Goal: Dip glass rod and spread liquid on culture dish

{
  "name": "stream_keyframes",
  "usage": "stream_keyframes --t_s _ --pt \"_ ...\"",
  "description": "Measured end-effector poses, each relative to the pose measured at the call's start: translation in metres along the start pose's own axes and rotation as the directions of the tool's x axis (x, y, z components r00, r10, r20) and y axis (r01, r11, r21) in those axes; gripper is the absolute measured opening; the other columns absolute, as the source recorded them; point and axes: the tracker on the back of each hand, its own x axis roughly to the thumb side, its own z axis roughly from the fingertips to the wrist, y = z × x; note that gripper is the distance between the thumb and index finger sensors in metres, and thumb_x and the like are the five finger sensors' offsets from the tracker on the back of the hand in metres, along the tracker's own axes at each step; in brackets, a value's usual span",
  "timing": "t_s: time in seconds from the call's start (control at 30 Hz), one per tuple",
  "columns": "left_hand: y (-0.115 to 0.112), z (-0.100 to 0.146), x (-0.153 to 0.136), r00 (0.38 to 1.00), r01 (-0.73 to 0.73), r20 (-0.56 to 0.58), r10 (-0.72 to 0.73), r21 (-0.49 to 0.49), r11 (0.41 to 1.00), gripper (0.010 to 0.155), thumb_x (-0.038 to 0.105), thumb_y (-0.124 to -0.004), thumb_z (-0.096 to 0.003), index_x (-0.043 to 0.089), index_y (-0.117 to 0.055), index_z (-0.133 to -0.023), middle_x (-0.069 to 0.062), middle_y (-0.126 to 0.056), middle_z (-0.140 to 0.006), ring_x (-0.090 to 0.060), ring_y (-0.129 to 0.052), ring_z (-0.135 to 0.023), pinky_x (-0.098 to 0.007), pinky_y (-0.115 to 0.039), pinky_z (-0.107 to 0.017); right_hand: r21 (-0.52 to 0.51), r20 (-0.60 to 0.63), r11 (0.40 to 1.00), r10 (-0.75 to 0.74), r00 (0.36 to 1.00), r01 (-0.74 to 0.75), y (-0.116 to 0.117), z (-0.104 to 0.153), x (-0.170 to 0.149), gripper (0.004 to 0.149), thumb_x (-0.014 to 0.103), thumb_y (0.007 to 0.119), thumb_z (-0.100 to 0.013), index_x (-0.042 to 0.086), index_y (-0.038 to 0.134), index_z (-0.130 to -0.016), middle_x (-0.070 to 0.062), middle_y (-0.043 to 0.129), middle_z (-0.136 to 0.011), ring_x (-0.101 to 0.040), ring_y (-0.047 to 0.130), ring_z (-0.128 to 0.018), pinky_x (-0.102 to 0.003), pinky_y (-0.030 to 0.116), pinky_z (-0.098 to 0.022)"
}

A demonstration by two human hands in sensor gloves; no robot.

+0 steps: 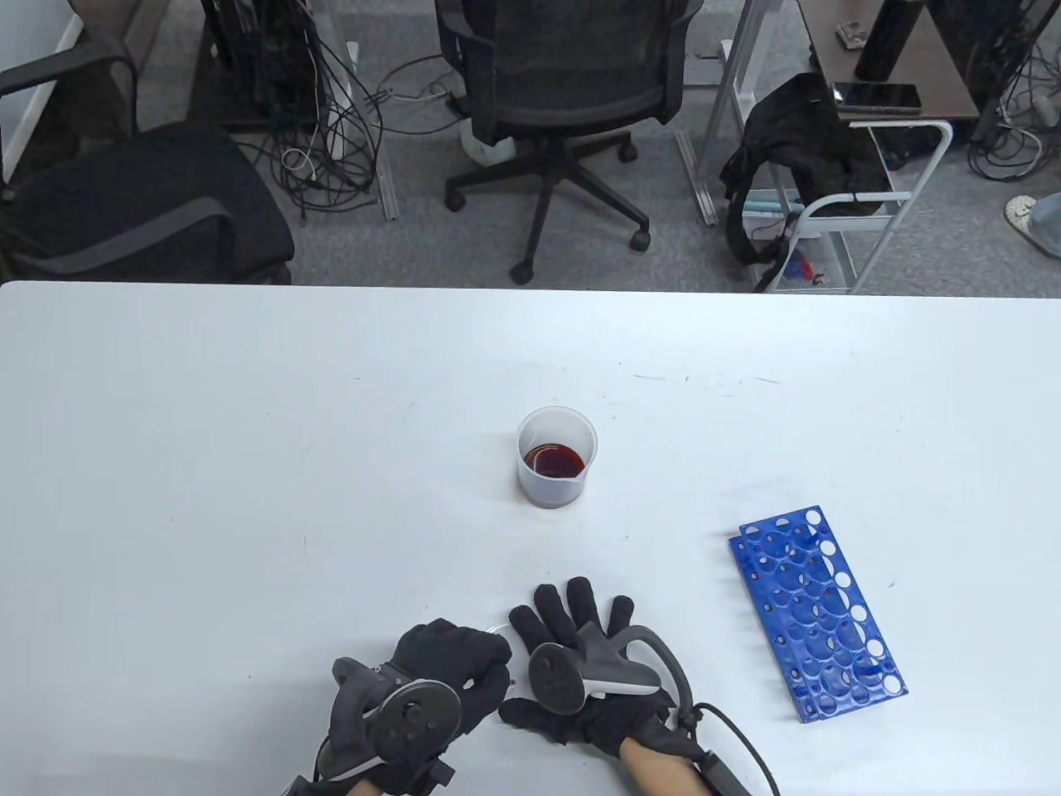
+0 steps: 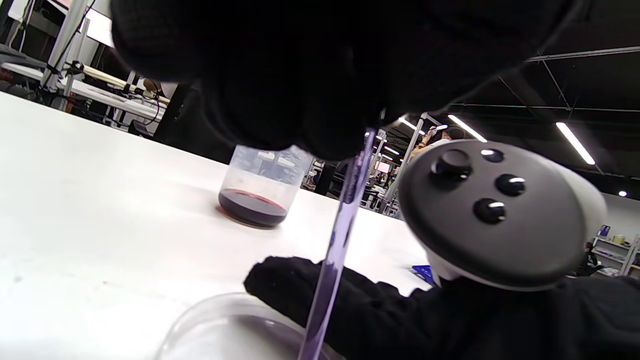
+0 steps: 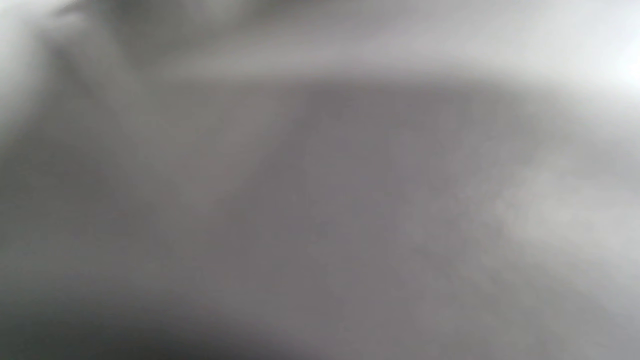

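Big white tabletop [image 1: 249,464] takes up most of the table view, with office chairs and a cart on the floor past its far edge. Biggest thing sitting on it is the blue test tube rack [image 1: 816,612], lying flat over toward the right side, closer to the near edge than the far one.

Both hands are down at the near edge, about the middle. The right hand [image 1: 580,663] is spread out flat, fingers fanned and pointing toward the far edge, palm down, holding nothing as far as I can see. The left hand [image 1: 439,680] is just beside it, curled up tight around the glass rod [image 2: 335,250]. You can't really spot the rod from above, but the left wrist view shows it nicely: it comes out from under the gloved fingers and slants down to the culture dish [image 2: 225,325], with a purplish tint along it. Its lower end runs out of that view at the bottom, so can't say if it's actually touching the dish.

The dish is clear and sits right between the two hands; from above only a sliver of its rim peeks out at the left hand's knuckles.

The beaker [image 1: 557,457] with dark red liquid stands upright around the middle of the tabletop, well apart from the hands.

Right wrist view is just grey blur, nothing readable there.
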Motion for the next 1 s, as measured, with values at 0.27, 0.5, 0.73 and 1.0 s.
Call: stream_keyframes --t_s 0.27,0.5,0.73,1.0 --pt "-0.0045 0.0015 0.0061 1.000 0.004 0.015 -0.004 0.021 1.000 0.037 0.048 -0.089 -0.0463 0.025 -0.094 -0.075 0.002 -0.106 -0.068 -0.027 -0.108 -0.055 -0.041 -0.092 -0.047 0.000 0.000 1.000 0.000 1.000 0.000 0.0001 -0.0001 -0.0001 0.101 0.078 0.032 -0.054 0.012 -0.026 -0.104 -0.026 -0.025 -0.108 -0.061 -0.019 -0.093 -0.087 0.004 -0.055" --pt "-0.0083 0.0014 0.0091 1.000 0.021 0.009 -0.021 0.047 0.999 0.037 0.048 -0.089 -0.0466 0.025 -0.093 -0.075 0.002 -0.106 -0.068 -0.027 -0.108 -0.055 -0.041 -0.092 -0.047 0.000 0.000 1.000 0.000 1.000 0.000 0.0001 -0.0001 -0.0001 0.101 0.078 0.032 -0.054 0.012 -0.026 -0.104 -0.026 -0.025 -0.108 -0.061 -0.019 -0.093 -0.087 0.004 -0.055" --pt "-0.0079 -0.0018 0.0106 0.999 0.052 -0.006 -0.052 0.062 0.997 0.038 0.048 -0.088 -0.0468 0.024 -0.093 -0.076 0.002 -0.105 -0.068 -0.027 -0.107 -0.055 -0.041 -0.091 -0.047 0.000 0.000 1.000 0.000 1.000 0.000 0.0001 -0.0001 -0.0001 0.101 0.078 0.032 -0.054 0.012 -0.026 -0.104 -0.026 -0.024 -0.108 -0.060 -0.019 -0.093 -0.087 0.004 -0.055" --pt "-0.0028 -0.0052 0.0094 0.996 0.089 -0.019 -0.088 0.073 0.993 0.038 0.048 -0.089 -0.0465 0.024 -0.094 -0.075 0.002 -0.105 -0.068 -0.027 -0.107 -0.055 -0.041 -0.091 -0.047 0.000 0.000 1.000 0.000 1.000 0.000 0.0001 -0.0001 -0.0001 0.101 0.078 0.032 -0.054 0.012 -0.026 -0.104 -0.026 -0.024 -0.108 -0.060 -0.019 -0.093 -0.087 0.004 -0.055"
